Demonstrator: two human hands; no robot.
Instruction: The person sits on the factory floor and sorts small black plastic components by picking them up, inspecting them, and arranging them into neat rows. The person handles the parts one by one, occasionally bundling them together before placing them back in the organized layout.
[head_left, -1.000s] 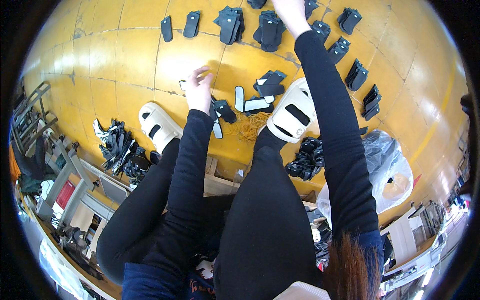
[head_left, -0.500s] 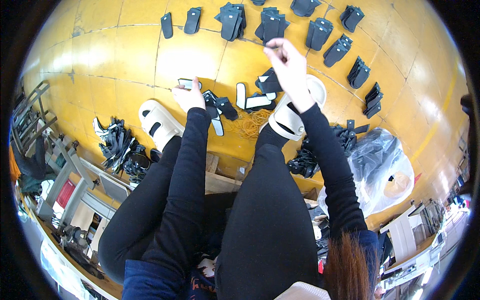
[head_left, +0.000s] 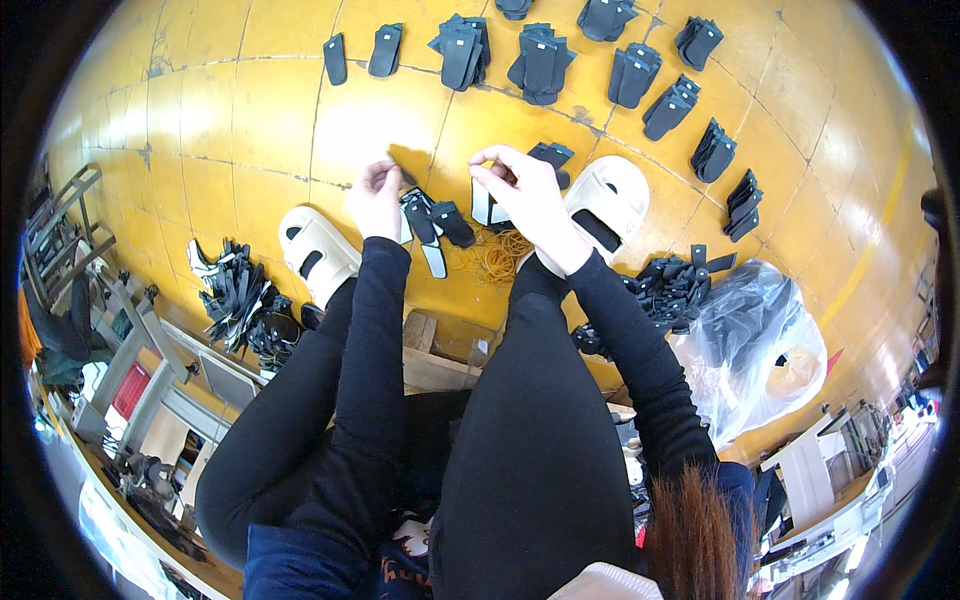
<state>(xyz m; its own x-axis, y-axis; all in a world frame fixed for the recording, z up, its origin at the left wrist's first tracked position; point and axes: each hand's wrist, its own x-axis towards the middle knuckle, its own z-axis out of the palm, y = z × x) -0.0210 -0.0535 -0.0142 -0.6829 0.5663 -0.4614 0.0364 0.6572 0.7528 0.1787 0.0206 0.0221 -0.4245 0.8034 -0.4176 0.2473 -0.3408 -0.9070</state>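
Observation:
I sit over a yellow tiled floor [head_left: 250,110] with my legs in black and white slippers [head_left: 318,255] on my feet. My left hand [head_left: 374,196] is closed above a few black flat pieces [head_left: 432,222] between my feet. My right hand [head_left: 520,190] is drawn back near it, fingers pinched together; what they pinch is too small to tell. A heap of tan rubber bands [head_left: 496,258] lies just below both hands. Bundles of black pieces [head_left: 540,62] lie in rows farther out on the floor.
A loose pile of black pieces [head_left: 680,290] lies to my right beside a clear plastic bag [head_left: 760,350]. Another black pile [head_left: 235,300] lies to my left. A wooden stool edge [head_left: 430,360] shows under my knees. Metal racks [head_left: 110,370] stand at the lower left.
My right hand has pulled back from the far bundles to a spot beside my left hand. My left hand stayed over the pieces between my feet.

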